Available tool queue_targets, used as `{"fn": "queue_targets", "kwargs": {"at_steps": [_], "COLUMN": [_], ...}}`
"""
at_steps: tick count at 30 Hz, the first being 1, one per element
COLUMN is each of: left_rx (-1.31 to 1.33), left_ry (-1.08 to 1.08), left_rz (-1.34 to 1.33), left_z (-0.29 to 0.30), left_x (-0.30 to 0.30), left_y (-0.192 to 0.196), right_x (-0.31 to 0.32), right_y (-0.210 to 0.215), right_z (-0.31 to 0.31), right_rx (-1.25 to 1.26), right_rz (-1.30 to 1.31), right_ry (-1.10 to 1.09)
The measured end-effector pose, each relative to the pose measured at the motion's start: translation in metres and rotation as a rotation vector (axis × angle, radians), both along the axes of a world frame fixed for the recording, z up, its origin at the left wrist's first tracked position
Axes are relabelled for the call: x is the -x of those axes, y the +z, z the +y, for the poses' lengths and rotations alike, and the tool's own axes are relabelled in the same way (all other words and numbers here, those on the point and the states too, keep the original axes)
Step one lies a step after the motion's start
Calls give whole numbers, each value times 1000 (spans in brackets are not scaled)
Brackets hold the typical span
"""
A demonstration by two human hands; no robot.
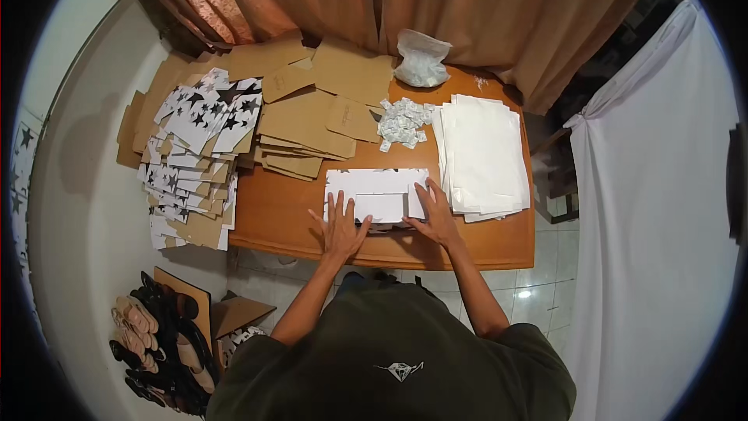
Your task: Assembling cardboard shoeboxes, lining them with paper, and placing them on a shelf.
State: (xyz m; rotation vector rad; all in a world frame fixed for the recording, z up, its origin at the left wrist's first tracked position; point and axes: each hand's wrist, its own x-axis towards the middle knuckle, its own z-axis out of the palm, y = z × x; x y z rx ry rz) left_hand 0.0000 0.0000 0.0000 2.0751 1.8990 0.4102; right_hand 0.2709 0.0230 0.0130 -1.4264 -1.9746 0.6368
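Observation:
A white cardboard box (377, 181) with star print at its edges lies near the front of the wooden table, its end flaps folded inward around a rectangular gap. My left hand (341, 228) rests on its left flap, fingers spread and stretched out. At the right end my right hand (435, 218) grips the box, thumb by the near edge and fingertips on the right flap. The box's underside and near wall are mostly hidden.
Star-printed cardboard sheets (206, 113) and brown flat cardboard (300, 121) pile up at left. Small white packets (403, 122) lie beyond the box, before a clear plastic bag (423, 62). White paper sheets (487, 156) are stacked at right. Shoes (160, 343) stand at lower left.

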Motion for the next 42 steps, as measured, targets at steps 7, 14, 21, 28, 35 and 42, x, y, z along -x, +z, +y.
{"fn": "queue_targets", "kwargs": {"at_steps": [7,14,21,28,35,42], "left_rx": [-142,12,-41,-107,-102,-185], "left_ry": [-163,-184,-142,-132,-140,-152], "left_rz": [-3,-38,78,114,110,-112], "left_z": [60,74,78,77,70,51], "left_x": [-16,-44,-55,-58,-52,-27], "left_y": [8,-3,-4,-3,-8,16], "right_x": [-3,1,-4,-8,0,6], "right_y": [12,7,-1,-3,2,-5], "right_z": [5,5,7,10,-3,-4], "right_rx": [-138,-131,-133,-126,-155,-79], "right_rz": [-165,-299,-254,-251,-296,-470], "right_ry": [111,177,254,285,176,91]}}
